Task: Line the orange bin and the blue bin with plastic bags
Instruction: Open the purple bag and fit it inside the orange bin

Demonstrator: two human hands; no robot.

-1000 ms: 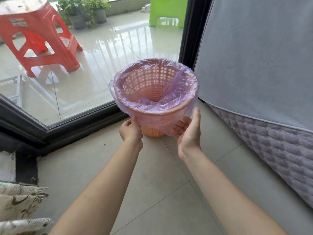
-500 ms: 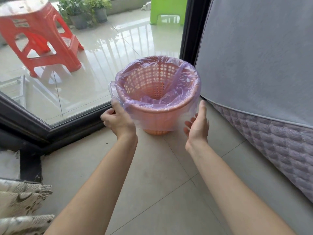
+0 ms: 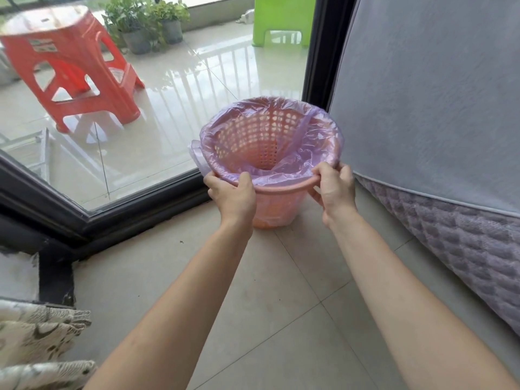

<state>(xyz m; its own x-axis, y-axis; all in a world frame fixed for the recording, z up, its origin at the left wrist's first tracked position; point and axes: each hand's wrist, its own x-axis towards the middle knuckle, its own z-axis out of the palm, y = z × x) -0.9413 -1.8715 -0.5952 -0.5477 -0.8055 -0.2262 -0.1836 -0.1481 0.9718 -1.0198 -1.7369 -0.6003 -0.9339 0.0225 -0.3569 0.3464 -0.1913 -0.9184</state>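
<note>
The orange lattice bin (image 3: 277, 205) stands on the tiled floor in the corner between the glass door and the bed. A thin purple plastic bag (image 3: 284, 153) lies inside it, folded out over the rim and down the sides. My left hand (image 3: 232, 197) grips the near left part of the rim, thumb over the bag. My right hand (image 3: 334, 190) grips the near right part of the rim the same way. No blue bin is in view.
A grey sheet over a quilted mattress (image 3: 439, 220) rises close on the right. The black door frame (image 3: 112, 218) and glass run along the left and back. Outside stand a red stool (image 3: 70, 71), a green stool (image 3: 284, 21) and potted plants (image 3: 146, 23). A lace cloth (image 3: 36, 339) lies at lower left.
Both hands rose from the bin's lower sides to its near rim and closed on it. The bin sits slightly nearer the bed and lower in the frame.
</note>
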